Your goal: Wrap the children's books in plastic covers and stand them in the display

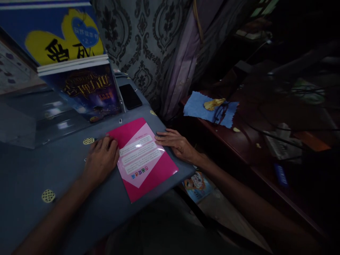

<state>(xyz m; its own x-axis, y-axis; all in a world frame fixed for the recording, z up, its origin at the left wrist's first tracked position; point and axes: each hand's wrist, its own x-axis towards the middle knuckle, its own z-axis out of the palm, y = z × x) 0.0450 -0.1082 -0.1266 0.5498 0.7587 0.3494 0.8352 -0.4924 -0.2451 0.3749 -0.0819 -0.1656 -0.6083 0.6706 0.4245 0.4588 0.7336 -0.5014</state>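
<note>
A thin pink book [148, 163] lies flat on the table, its glossy cover printed with lines of text that read upside down from here. At its left edge my left hand [103, 156] rests with the fingers curled down onto the border, closed on that edge. Across the cover, my right hand [176, 143] touches the right edge, its fingers stretched out and flat. The undersides of both hands are hidden.
Upright books [87, 88] with blue and yellow covers stand at the back left, beside a black phone [130, 96]. The grey-blue table [66, 219] ends at a gap on the right. Beyond it, a dark red desk [225, 141] holds a blue cloth [196, 106] and cables.
</note>
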